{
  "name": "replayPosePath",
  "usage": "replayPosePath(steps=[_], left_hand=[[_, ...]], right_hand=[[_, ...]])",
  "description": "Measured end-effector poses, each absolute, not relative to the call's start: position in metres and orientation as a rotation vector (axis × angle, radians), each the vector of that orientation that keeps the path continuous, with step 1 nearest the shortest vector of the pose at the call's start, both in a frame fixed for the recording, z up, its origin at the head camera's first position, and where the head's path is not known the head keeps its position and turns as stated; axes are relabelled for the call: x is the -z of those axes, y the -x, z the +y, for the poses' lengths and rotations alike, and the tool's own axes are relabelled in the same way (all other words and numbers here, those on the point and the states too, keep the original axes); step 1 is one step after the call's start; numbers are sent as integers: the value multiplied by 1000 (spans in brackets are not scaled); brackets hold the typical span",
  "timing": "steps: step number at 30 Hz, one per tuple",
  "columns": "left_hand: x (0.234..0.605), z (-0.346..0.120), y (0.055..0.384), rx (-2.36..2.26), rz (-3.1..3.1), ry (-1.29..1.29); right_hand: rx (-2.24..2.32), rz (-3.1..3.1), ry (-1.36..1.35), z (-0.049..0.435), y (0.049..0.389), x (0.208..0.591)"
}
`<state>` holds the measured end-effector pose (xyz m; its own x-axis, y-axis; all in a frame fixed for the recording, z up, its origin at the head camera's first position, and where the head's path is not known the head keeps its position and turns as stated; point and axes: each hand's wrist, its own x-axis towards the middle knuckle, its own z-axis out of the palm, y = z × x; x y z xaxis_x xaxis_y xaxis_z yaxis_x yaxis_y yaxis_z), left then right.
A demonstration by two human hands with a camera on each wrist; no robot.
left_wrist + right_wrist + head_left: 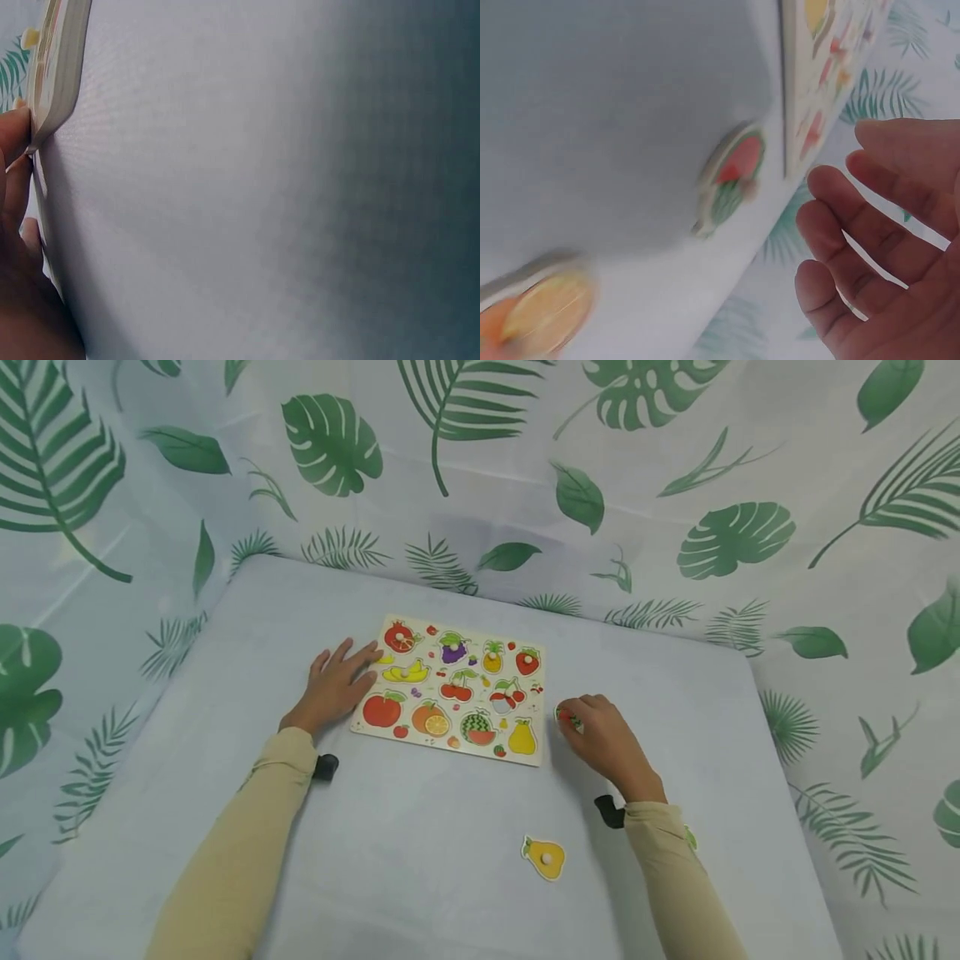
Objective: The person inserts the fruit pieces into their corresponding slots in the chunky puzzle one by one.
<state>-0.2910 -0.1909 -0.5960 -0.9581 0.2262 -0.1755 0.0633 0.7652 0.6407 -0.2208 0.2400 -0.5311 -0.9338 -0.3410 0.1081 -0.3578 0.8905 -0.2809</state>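
Note:
A wooden fruit puzzle board (420,692) lies on the table, bearing pictures of fruit and several knobbed pieces. My left hand (333,685) rests at its left edge, fingers spread and touching the rim; in the left wrist view, fingers (15,135) meet the board's corner. To the right of the board, my right hand (609,739) hovers over a knobbed watermelon piece (741,161). The right wrist view shows its fingers (885,232) loosely bent and apart from that piece, which lies on the table.
A yellow pear piece (546,858) lies nearer the front of the table. An orange piece (551,311) shows at the lower left of the right wrist view. Beside my right sleeve, a green bit of a piece (691,838) peeks out. A leaf-patterned cloth (495,485) hangs behind the table.

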Motion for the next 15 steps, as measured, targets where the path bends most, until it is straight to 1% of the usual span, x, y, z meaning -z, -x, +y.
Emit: replayPosePath(steps=[5, 15], left_hand=[[596, -191, 290, -965, 2720, -235], [595, -192, 289, -974, 2724, -249]], right_hand=[[-473, -3028, -398, 266, 191, 535], [-557, -2977, -235, 315, 135, 532]])
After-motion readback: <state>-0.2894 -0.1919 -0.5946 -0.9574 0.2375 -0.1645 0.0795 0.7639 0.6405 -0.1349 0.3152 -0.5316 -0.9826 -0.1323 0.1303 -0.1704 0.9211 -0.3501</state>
